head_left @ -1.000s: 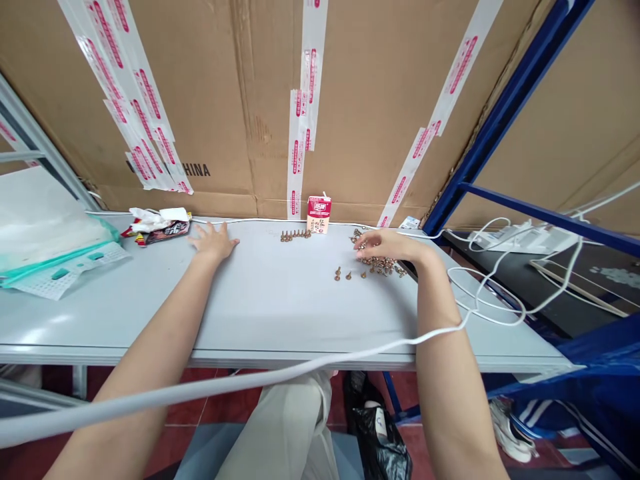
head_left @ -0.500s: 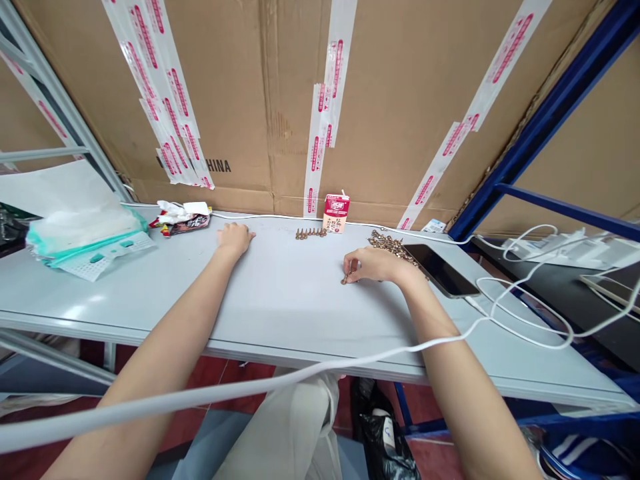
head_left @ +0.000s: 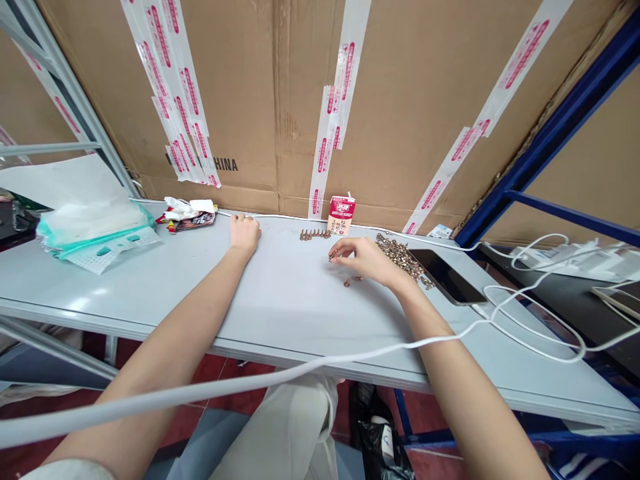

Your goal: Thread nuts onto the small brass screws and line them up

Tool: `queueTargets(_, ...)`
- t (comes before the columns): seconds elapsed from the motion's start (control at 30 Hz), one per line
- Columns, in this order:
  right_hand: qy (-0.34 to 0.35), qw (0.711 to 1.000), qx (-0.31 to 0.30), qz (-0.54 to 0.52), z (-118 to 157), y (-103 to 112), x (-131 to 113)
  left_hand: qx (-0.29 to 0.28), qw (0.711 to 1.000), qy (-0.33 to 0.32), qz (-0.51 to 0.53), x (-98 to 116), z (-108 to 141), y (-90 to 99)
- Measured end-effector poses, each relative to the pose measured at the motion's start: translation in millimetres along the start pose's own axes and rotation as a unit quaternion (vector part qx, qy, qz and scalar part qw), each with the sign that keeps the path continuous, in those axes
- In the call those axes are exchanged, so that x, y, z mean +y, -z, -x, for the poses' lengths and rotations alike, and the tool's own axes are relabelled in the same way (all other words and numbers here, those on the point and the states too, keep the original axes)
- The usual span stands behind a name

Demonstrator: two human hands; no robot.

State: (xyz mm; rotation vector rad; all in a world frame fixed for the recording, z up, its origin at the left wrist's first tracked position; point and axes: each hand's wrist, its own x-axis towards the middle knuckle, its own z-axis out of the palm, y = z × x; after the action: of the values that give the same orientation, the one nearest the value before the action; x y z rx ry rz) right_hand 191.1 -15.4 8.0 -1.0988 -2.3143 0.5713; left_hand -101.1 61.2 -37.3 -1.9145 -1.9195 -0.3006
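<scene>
"So, what do you have on the right side?"

"From my seat at this end, I see the right hand over the worktop, thumb and fingers pinched on a single screw right at their tips. It looks tiny to me and the fingers cover part of it."

"And the others, set against that hand?"

"I make out three lots. Just beside it, to the right, the pile of screws spreads along the left side of a dark phone. On the near side, close under the hand, I see a few loose screws lying apart from the pile. Then, far and a little left of the pinch, a row of screws stands upright, its right end just beside a drink carton; whether those two touch, I can't tell."

"The left hand?"

"Well apart from the right one. I have it resting towards the far edge, left of the row, knuckles up and fingers bent. I can't tell from here how tightly they fold, or whether anything lies under them. Near it, on the left, is a crumpled packet."

"What's crossing your view?"

"A white cable, running along the near side and in front of the right forearm."
</scene>
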Motion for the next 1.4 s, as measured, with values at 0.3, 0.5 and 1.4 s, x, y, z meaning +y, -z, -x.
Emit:
queueTargets(0.3,-0.028,0.99,0.068,-0.117,-4,4,15,0.028,0.995,0.018,0.099,21,-1,13.1)
queueTargets(0.5,-0.045,0.977,0.089,-0.186,-2,6,23,0.025,0.905,-0.068,0.419,82,19,40.1)
queueTargets(1.4,-0.053,0.995,0.031,-0.082,0,3,10,0.016,0.752,-0.113,0.649,116,37,36.4)
